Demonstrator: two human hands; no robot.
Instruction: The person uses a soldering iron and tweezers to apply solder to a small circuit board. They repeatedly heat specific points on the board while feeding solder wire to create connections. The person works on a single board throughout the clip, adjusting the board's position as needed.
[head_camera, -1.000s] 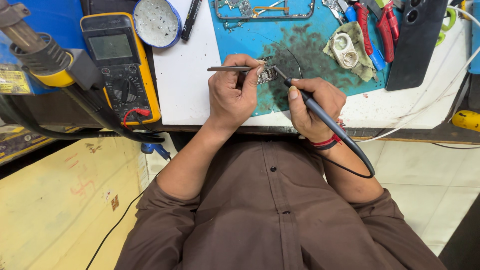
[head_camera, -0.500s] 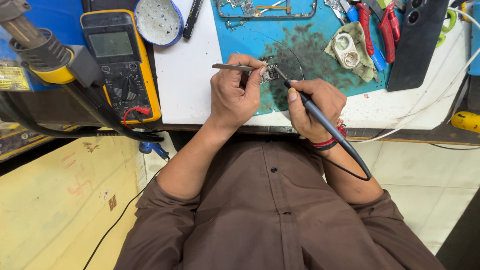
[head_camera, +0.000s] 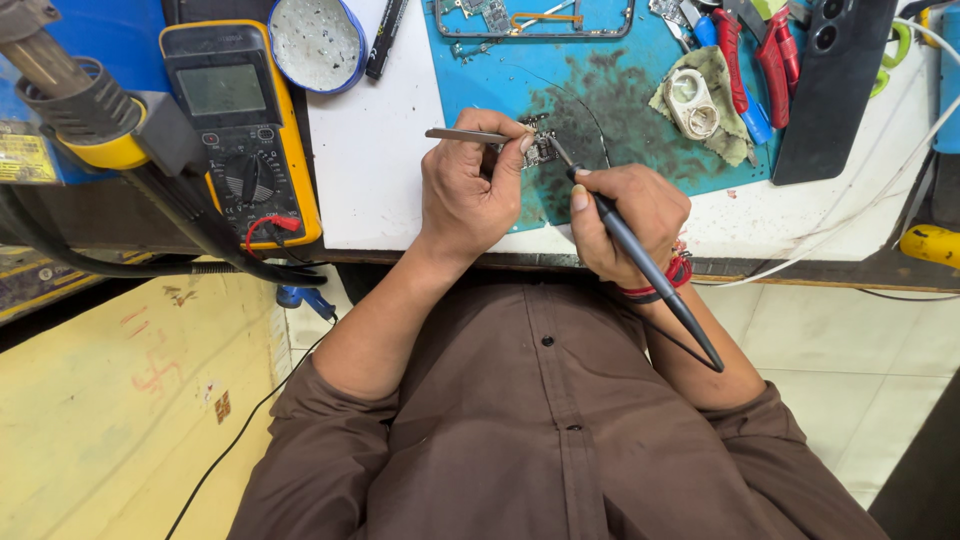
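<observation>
A white desk (head_camera: 370, 190) with a dark front edge runs across the top of the view, and a blue work mat (head_camera: 640, 150), blackened with soot in its middle, covers part of it. To the right below, the floor (head_camera: 860, 360) is pale glossy tile with thin grout lines. To the left lies a yellowish board (head_camera: 110, 410) with faint reddish marks. The light is even and soft.
</observation>
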